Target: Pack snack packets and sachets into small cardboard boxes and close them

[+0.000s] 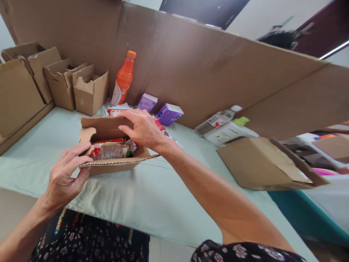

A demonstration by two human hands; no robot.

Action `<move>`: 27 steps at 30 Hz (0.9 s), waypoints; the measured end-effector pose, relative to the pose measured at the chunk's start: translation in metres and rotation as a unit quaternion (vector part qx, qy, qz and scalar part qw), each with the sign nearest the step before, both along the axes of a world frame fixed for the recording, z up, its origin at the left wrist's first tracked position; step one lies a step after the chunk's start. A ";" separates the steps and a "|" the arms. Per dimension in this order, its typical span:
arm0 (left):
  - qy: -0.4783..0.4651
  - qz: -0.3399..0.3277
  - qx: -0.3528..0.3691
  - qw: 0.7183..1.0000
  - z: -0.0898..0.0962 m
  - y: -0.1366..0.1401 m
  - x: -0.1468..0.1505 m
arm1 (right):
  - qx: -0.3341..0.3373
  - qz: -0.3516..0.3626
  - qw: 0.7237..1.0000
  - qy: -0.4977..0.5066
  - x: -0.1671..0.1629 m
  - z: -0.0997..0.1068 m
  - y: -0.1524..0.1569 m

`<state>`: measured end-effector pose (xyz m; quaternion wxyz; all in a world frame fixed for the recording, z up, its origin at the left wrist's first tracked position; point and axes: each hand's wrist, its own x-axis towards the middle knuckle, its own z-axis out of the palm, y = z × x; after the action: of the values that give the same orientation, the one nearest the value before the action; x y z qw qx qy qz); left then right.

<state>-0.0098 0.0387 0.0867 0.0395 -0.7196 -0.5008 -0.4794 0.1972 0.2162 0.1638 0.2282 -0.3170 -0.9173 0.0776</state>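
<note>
A small open cardboard box sits on the cloth-covered table in front of me. Inside it lie red and white snack packets with printed labels. My left hand pinches the box's near left corner, its fingers on the short end flap and its thumb below the near rim. Reaching over from the right, my right hand grips the far wall near its right end, with the thumb on the inner side. Behind that hand, more red packets lie partly hidden on the cloth.
An orange drink bottle stands against the cardboard partition, near two purple packs. Several open cardboard boxes line the back left. Rightward are a clear bottle, a white bottle and a tilted carton.
</note>
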 end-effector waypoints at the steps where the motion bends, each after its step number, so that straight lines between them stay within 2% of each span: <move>1: 0.002 -0.012 0.001 1.000 0.002 0.001 0.000 | -0.027 -0.001 1.000 0.015 0.001 -0.003 0.001; 5: -0.001 -0.021 -0.004 1.000 0.005 0.007 0.000 | -0.128 0.049 0.990 0.021 0.010 -0.010 0.000; 10: -0.013 0.009 -0.012 1.000 0.004 0.009 0.005 | -0.184 0.100 0.978 0.012 0.026 -0.008 -0.003; 16: -0.031 0.140 -0.051 0.988 -0.002 0.009 0.006 | -0.291 0.099 0.946 0.108 0.054 -0.012 0.007; 20: -0.027 0.136 -0.035 0.990 -0.003 0.018 0.005 | -0.275 0.073 0.941 0.183 0.070 -0.030 0.010; 24: 0.016 0.107 -0.044 0.993 -0.002 0.027 0.004 | -0.219 0.062 0.957 0.179 0.073 -0.058 0.011; 27: 0.047 0.083 -0.048 0.994 -0.003 0.030 0.005 | -0.202 0.063 0.961 0.176 0.073 -0.071 0.010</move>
<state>-0.0051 0.0692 0.0839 0.0681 -0.6981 -0.5793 -0.4152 0.2706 0.2261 0.0924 0.3121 -0.2796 -0.8458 0.3303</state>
